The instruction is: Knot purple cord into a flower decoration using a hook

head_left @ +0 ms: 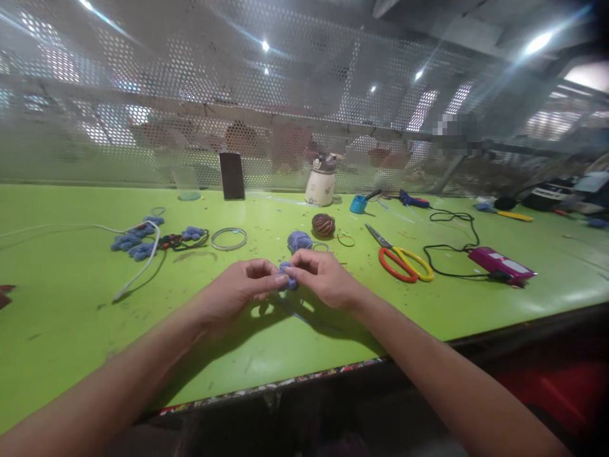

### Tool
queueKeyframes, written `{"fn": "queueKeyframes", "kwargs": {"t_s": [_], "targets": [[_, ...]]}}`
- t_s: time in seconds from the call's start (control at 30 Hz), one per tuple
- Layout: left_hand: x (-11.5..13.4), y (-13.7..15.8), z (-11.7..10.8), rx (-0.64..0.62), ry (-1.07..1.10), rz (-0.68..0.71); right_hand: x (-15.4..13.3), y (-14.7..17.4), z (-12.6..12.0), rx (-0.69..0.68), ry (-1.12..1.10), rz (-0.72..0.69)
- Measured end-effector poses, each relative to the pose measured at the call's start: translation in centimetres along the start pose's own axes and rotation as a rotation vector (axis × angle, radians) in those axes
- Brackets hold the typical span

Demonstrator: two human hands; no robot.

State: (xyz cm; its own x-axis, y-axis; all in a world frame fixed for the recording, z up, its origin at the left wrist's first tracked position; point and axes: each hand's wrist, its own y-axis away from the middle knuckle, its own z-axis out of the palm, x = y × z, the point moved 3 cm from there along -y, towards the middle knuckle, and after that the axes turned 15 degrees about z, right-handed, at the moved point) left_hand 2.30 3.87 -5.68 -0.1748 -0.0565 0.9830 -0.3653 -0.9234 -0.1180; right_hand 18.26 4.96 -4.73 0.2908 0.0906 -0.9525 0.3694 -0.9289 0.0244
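Observation:
Between the fingertips of both hands is a small blue-purple yarn piece (pixel 288 278), held just above the green table. My left hand (pixel 245 279) pinches its left side with thumb and forefinger. On the other side my right hand (pixel 321 276) grips it the same way, so part of it is covered. A loose strand hangs from it toward the table. Right behind the hands sits a ball of blue-purple yarn (pixel 299 242), and a dark multicoloured yarn ball (pixel 323 225) lies beyond it.
Orange-and-yellow scissors (pixel 404 261) lie right of my hands, near a magenta device (pixel 502 264) on a black cord. At left are blue yarn pieces (pixel 130 242), a white cable (pixel 153 254) and a metal ring (pixel 229 238). A phone (pixel 231 176) and a bottle (pixel 320 181) stand behind.

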Motion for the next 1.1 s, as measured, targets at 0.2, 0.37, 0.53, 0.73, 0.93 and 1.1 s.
{"fn": "queueKeyframes", "kwargs": {"t_s": [0.2, 0.37, 0.53, 0.73, 0.93, 1.1], "targets": [[0.1, 0.1, 0.2, -0.076, 0.096, -0.007, -0.5, 0.1, -0.1, -0.090, -0.078, 0.002], [0.7, 0.5, 1.1, -0.106, 0.184, 0.015, -1.2, 0.2, -0.4, -0.109, -0.122, -0.026], [1.1, 1.0, 1.3, -0.122, 0.312, 0.013, -1.3, 0.4, -0.4, -0.183, -0.171, -0.059], [1.0, 1.2, 1.5, -0.062, 0.417, -0.160, -1.0, 0.3, -0.2, -0.220, -0.138, -0.076], [0.3, 1.0, 1.9, -0.046, 0.393, -0.216, -0.6, 0.0, 0.0, -0.216, -0.081, -0.062], [-0.4, 0.3, 0.9, 0.117, 0.315, -0.131, 0.0, -0.3, -0.4, -0.177, -0.004, -0.035]]}}
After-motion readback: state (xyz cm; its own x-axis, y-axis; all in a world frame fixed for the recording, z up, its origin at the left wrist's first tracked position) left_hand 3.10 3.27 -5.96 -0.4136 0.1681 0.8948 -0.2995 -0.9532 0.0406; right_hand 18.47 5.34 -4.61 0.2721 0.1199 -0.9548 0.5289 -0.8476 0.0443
